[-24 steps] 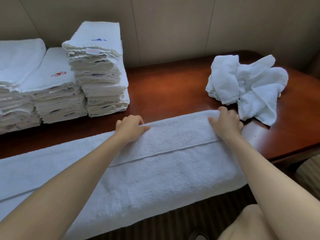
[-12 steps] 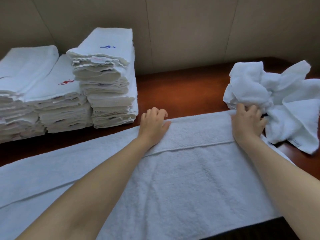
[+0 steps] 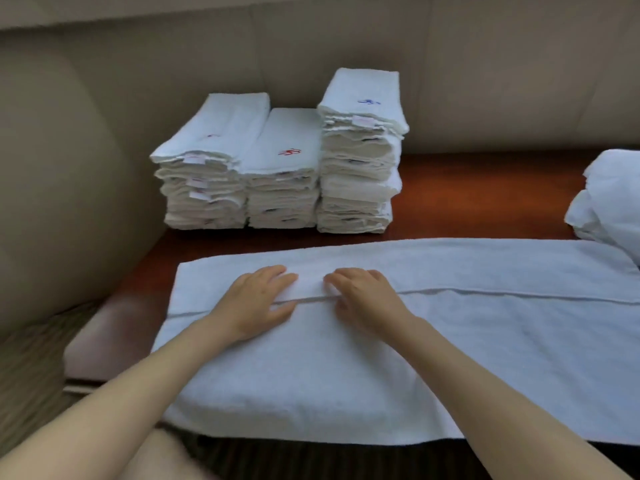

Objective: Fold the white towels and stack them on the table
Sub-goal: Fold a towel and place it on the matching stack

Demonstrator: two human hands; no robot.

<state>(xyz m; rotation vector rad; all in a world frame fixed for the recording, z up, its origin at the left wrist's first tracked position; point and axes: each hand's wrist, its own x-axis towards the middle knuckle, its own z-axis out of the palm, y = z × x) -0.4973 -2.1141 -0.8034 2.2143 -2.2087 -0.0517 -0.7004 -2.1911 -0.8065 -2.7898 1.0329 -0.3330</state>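
Observation:
A long white towel [image 3: 467, 341], folded lengthwise, lies across the front of the dark wooden table [image 3: 467, 188] and hangs over its near edge. My left hand [image 3: 258, 301] rests flat on the towel's left part, fingers straight over the fold edge. Close beside it, my right hand [image 3: 360, 296] presses on the same fold line with fingers lightly bent. Three stacks of folded white towels [image 3: 280, 174] stand at the back left of the table. A crumpled pile of unfolded white towels [image 3: 611, 199] shows at the right edge.
A beige padded wall [image 3: 485, 81] runs behind the table and curves round on the left. Striped carpet [image 3: 31, 368] lies below the table's left end. The table's rounded left corner [image 3: 104, 327] is bare.
Both hands have slid left along the towel and come close together near its left end. The view has swung left, so the crumpled pile now sits at the right edge.

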